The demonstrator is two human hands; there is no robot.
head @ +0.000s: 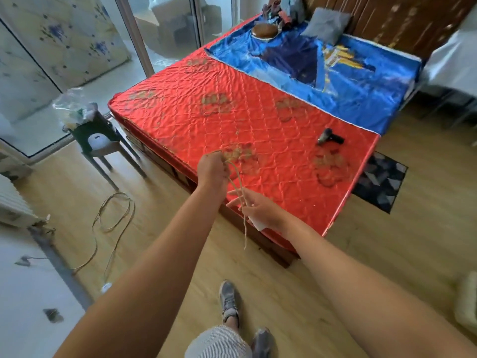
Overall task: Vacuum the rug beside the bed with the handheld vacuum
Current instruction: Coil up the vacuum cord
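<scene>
No words, brands or numbers can be read. A yellow print [338, 57] is seen on the blue sheet [366, 83], blurred beyond reading.

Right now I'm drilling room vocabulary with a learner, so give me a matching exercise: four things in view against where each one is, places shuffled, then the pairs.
Things
1 handheld vacuum
2 rug
3 cord
4 plastic bag

Places
A on the stool
B on top of the red mattress
C on the floor beside the red mattress
D held by the left hand and right hand

Pairs: 1-B, 2-C, 3-D, 4-A
</scene>
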